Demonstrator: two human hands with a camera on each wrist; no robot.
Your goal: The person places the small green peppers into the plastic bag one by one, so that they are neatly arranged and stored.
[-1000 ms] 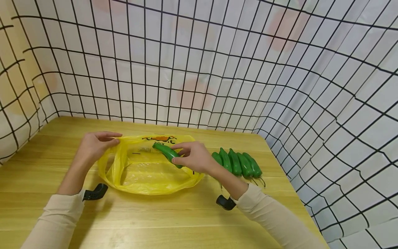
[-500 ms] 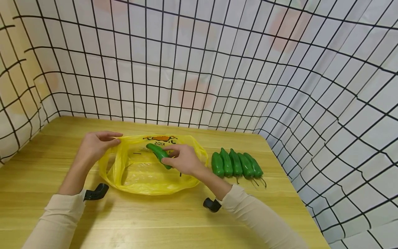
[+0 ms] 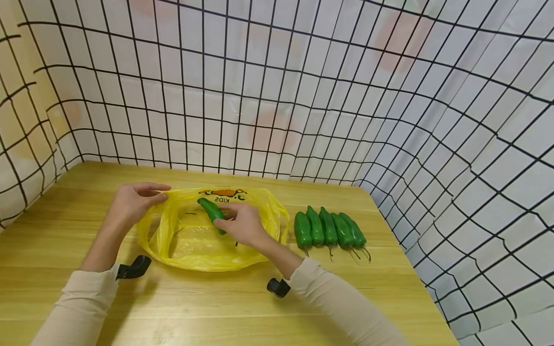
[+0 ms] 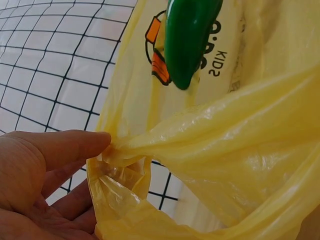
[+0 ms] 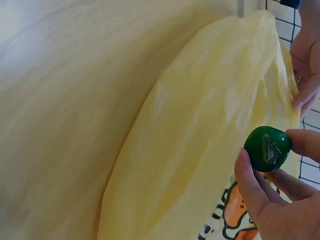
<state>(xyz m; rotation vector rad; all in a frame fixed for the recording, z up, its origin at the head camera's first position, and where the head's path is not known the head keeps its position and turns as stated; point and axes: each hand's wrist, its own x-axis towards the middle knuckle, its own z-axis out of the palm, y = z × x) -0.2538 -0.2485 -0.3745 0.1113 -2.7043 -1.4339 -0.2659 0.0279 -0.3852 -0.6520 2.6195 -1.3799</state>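
A yellow plastic bag (image 3: 195,262) lies on the wooden table with its mouth spread wide and cartoon print on its far side. At its far left edge my left hand (image 3: 134,202) pinches the plastic between thumb and fingers, as the left wrist view also shows with the bag's handle (image 4: 125,175). Over the bag's opening, my right hand (image 3: 245,223) holds a green pepper (image 3: 210,209) between thumb and fingers. In the right wrist view the stem end of that pepper (image 5: 267,149) faces the camera. Whether the pepper touches the bag cannot be told.
Several more green peppers (image 3: 330,229) lie side by side in a row right of the bag, stems toward the near side. A black wire grid (image 3: 242,115) backed by white sheeting borders the wooden table (image 3: 195,307) at the back and sides.
My right hand has moved left with the green pepper, from the bag's right part to over the middle of its opening. The left hand keeps its place on the bag's edge.
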